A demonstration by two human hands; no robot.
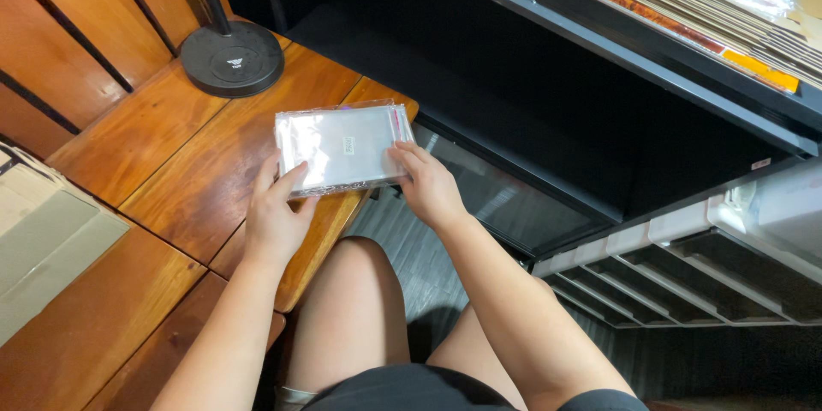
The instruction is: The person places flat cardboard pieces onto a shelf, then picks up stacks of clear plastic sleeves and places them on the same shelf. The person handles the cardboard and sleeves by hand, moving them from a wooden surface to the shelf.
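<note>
Clear plastic: a stack of transparent sleeves [342,147] was held just above the wooden tabletop [197,180], near its right edge.
Left hand [276,214]: closed on the stack's near left corner, thumb on top.
Right hand [428,184]: fingers pinched on the right edge.
Slip risk: slick sleeves could have fanned apart and slid off towards the floor.
Far left: a round black stand base [233,57], well apart.

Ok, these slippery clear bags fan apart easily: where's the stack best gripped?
By its two short ends, one hand from each side. The bag stack lies flat and wide on the table; the left hand and right hand already pinch there.
</note>
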